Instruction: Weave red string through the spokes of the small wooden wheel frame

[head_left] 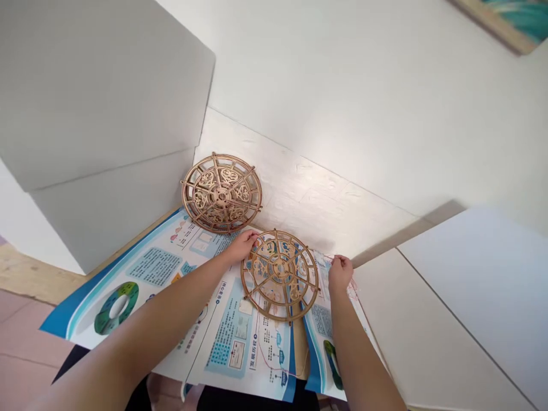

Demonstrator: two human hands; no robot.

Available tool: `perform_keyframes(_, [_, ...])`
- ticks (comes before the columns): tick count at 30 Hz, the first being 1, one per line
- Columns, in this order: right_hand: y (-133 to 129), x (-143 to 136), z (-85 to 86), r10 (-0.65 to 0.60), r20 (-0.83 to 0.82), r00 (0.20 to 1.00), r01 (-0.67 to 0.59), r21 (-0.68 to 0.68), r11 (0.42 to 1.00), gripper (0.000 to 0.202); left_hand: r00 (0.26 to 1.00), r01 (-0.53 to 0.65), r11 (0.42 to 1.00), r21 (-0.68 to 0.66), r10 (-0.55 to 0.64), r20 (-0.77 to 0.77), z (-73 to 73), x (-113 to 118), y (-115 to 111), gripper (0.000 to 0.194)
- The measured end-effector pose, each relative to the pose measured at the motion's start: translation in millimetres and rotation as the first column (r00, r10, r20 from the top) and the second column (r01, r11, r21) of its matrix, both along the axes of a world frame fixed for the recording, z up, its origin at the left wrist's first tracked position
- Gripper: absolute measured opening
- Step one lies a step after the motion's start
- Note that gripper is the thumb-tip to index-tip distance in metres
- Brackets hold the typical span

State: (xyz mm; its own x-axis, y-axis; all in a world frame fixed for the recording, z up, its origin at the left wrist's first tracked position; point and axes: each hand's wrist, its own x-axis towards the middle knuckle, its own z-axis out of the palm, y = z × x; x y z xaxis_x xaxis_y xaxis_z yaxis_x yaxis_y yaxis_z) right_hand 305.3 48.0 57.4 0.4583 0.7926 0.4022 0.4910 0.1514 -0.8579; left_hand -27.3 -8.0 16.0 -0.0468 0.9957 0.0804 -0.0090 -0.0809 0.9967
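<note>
A round openwork wooden disc (280,273), with spokes, scroll cut-outs and small tabs around its rim, lies on printed poster sheets in front of me. My left hand (244,246) is closed at its upper left rim, fingertips pinched on the edge. A thin pink thread (262,357) runs from near that rim down over the poster and curves right. To the right of the disc, apart from it, my right hand (341,273) is closed in a pinch on pink thread; a loose tangle of it shows beside the wrist.
Several similar wooden discs (221,194) appear stacked at the back left, against the wall. Poster sheets (154,265) cover the table, hanging past its front edge. A grey cabinet-like block (115,142) stands left, a white box-like surface (449,319) right. A picture frame (505,28) is at upper right.
</note>
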Motion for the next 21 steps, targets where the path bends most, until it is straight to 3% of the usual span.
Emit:
perform_keyframes(6, [4,-27,79.2,0.110,0.050,0.993,-0.106,-0.083,0.991,0.024,0.998,0.009,0.996,-0.089,-0.004,0.063,-0.4,-1,-1,0.022])
perform_keyframes(11, [-16,-64,141.5,0.375,0.069,0.924,-0.375,-0.017,0.927,0.013,0.992,0.020,0.988,-0.154,-0.001,0.123,2.6,-2,-4,0.021])
perform_keyframes(13, [-32,-84,153.2,0.518,0.040,0.854,-0.518,-0.024,0.855,0.013,0.989,0.048,0.985,-0.165,-0.024,0.145,1.8,-2,-3,0.022])
perform_keyframes(16, [-58,-113,154.5,0.683,0.024,0.731,-0.672,-0.150,0.725,0.019,0.987,0.075,0.982,-0.175,-0.048,0.152,-0.9,-3,-2,0.023])
perform_keyframes(20, [-77,-136,149.0,0.779,0.137,0.612,-0.708,-0.344,0.617,0.030,0.988,0.084,0.986,-0.144,-0.063,0.141,-3.5,-6,-3,0.020])
perform_keyframes(21, [-77,-136,150.4,0.813,0.149,0.563,-0.700,-0.436,0.565,0.032,0.988,0.087,0.988,-0.128,-0.069,0.137,-3.6,-7,-4,0.021])
